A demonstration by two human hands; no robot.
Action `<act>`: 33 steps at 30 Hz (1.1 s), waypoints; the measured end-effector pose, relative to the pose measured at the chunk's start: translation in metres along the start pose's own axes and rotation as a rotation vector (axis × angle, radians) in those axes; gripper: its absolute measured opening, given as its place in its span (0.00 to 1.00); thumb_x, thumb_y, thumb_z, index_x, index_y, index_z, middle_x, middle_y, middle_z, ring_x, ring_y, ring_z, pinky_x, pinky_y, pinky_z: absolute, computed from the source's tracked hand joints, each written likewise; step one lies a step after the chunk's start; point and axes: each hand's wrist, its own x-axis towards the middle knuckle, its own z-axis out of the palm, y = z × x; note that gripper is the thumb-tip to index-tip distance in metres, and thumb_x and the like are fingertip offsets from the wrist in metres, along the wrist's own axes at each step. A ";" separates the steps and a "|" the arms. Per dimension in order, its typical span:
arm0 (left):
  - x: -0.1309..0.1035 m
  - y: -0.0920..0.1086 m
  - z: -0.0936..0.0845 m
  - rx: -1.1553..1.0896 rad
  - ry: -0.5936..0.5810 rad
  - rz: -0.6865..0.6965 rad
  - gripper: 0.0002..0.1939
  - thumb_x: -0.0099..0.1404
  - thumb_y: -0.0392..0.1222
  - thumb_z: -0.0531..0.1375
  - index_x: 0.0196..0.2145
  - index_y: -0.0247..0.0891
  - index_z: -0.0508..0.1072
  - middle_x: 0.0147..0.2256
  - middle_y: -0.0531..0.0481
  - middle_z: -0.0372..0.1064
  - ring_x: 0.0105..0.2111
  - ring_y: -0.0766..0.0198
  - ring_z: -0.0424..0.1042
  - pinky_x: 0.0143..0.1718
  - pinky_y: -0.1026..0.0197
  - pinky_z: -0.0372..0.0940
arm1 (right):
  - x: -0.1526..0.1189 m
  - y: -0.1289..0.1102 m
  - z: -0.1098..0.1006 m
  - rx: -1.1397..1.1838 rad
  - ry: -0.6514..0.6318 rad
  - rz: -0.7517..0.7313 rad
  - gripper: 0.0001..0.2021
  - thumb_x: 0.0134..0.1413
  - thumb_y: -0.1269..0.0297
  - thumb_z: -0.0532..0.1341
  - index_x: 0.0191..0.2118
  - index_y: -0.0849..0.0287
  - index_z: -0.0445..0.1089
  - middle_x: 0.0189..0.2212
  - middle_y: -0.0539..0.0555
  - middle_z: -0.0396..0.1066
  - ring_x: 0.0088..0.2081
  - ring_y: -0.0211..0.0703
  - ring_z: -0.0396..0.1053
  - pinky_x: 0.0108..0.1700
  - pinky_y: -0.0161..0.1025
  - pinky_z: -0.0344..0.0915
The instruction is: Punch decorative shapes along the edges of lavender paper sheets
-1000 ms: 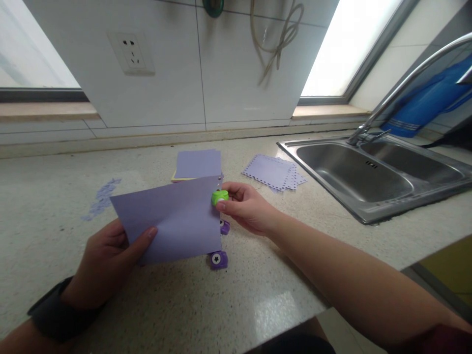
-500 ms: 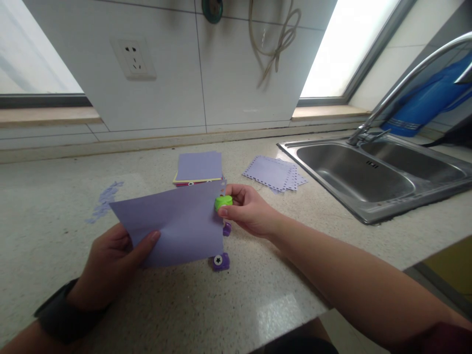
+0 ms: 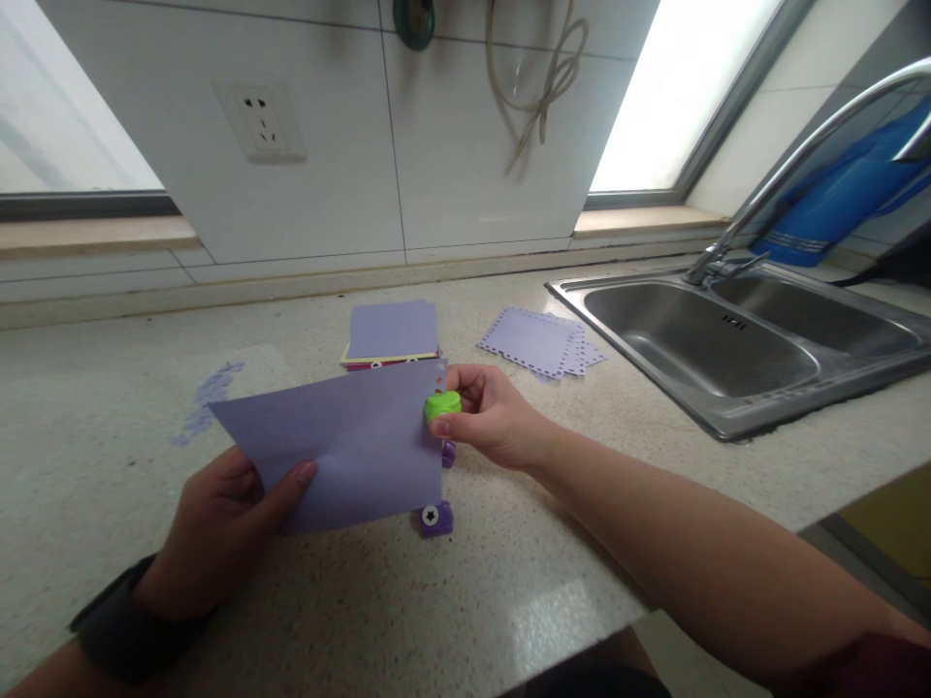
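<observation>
My left hand (image 3: 233,514) pinches the near left side of a sheet of purple paper (image 3: 349,441), thumb on top, holding it above the counter. At the sheet's right edge, my right hand (image 3: 491,417) is closed on a small bright green craft punch (image 3: 443,406). Small cut-out holes show in the paper's upper right corner, just beyond the punch. Below the sheet on the counter sits a purple craft punch (image 3: 436,521) with a star on a white disc. A second purple punch (image 3: 449,454) is partly hidden behind the paper.
Behind the sheet lies a stack of coloured paper (image 3: 393,330). Several purple sheets with punched edges (image 3: 534,341) lie to its right. Small purple paper scraps (image 3: 208,402) are scattered at left. A steel sink (image 3: 698,334) with a faucet (image 3: 792,160) is on the right.
The green punch has shifted slightly down along the paper's right edge, and its top now faces me more. My left hand keeps its grip on the sheet.
</observation>
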 end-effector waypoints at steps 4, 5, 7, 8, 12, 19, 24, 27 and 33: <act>0.000 0.000 0.000 0.011 -0.010 0.005 0.14 0.56 0.52 0.75 0.41 0.52 0.84 0.39 0.53 0.86 0.37 0.47 0.86 0.39 0.53 0.83 | 0.000 -0.001 0.001 0.000 0.003 -0.014 0.22 0.30 0.68 0.82 0.29 0.58 0.69 0.23 0.45 0.73 0.23 0.31 0.68 0.26 0.30 0.67; 0.000 0.000 -0.001 0.013 -0.013 0.010 0.14 0.56 0.52 0.75 0.41 0.52 0.84 0.39 0.53 0.86 0.37 0.47 0.86 0.39 0.52 0.83 | -0.001 -0.001 0.001 -0.002 0.001 -0.016 0.23 0.30 0.69 0.82 0.29 0.58 0.69 0.23 0.44 0.73 0.22 0.31 0.67 0.26 0.30 0.67; 0.000 0.000 0.000 0.017 -0.014 0.011 0.14 0.57 0.52 0.75 0.41 0.50 0.83 0.39 0.51 0.86 0.37 0.47 0.86 0.39 0.51 0.83 | -0.001 -0.001 0.000 -0.011 -0.010 -0.019 0.23 0.30 0.69 0.82 0.29 0.58 0.69 0.23 0.44 0.72 0.22 0.31 0.67 0.26 0.30 0.67; -0.001 0.000 0.000 0.019 -0.011 0.009 0.15 0.58 0.52 0.74 0.41 0.49 0.83 0.39 0.50 0.86 0.38 0.46 0.86 0.39 0.51 0.83 | -0.001 -0.001 0.000 -0.018 -0.018 -0.020 0.23 0.31 0.68 0.82 0.29 0.58 0.69 0.23 0.43 0.71 0.22 0.31 0.66 0.26 0.30 0.67; -0.001 0.001 0.000 0.014 -0.005 0.003 0.14 0.58 0.52 0.74 0.41 0.49 0.83 0.39 0.50 0.86 0.38 0.46 0.86 0.40 0.51 0.83 | -0.001 0.000 -0.001 -0.032 -0.032 -0.033 0.22 0.34 0.68 0.81 0.29 0.58 0.68 0.22 0.43 0.71 0.22 0.31 0.67 0.25 0.30 0.67; -0.002 0.007 0.006 -0.041 0.005 0.012 0.14 0.57 0.52 0.74 0.41 0.50 0.83 0.39 0.51 0.86 0.38 0.47 0.86 0.39 0.51 0.83 | 0.002 0.003 -0.005 -0.040 -0.043 -0.036 0.23 0.34 0.66 0.82 0.30 0.58 0.67 0.23 0.43 0.70 0.22 0.30 0.67 0.25 0.29 0.67; -0.002 0.015 0.010 -0.108 0.023 0.006 0.14 0.56 0.52 0.75 0.40 0.51 0.84 0.40 0.51 0.86 0.39 0.46 0.85 0.40 0.50 0.82 | 0.004 0.004 -0.007 -0.004 -0.038 -0.045 0.23 0.34 0.68 0.82 0.33 0.57 0.69 0.26 0.44 0.72 0.25 0.31 0.68 0.28 0.31 0.68; 0.000 0.019 0.012 -0.165 0.025 -0.035 0.14 0.58 0.52 0.74 0.42 0.50 0.84 0.38 0.50 0.86 0.37 0.48 0.85 0.39 0.50 0.82 | 0.005 0.002 -0.009 0.011 -0.027 -0.051 0.22 0.37 0.66 0.82 0.35 0.57 0.71 0.27 0.44 0.72 0.26 0.32 0.68 0.30 0.32 0.68; 0.002 0.016 0.014 -0.302 0.057 -0.134 0.19 0.58 0.53 0.74 0.45 0.47 0.83 0.38 0.49 0.85 0.37 0.49 0.84 0.44 0.48 0.81 | 0.006 -0.009 -0.017 -0.021 0.073 -0.119 0.16 0.45 0.59 0.79 0.37 0.59 0.76 0.29 0.48 0.74 0.25 0.32 0.66 0.29 0.35 0.62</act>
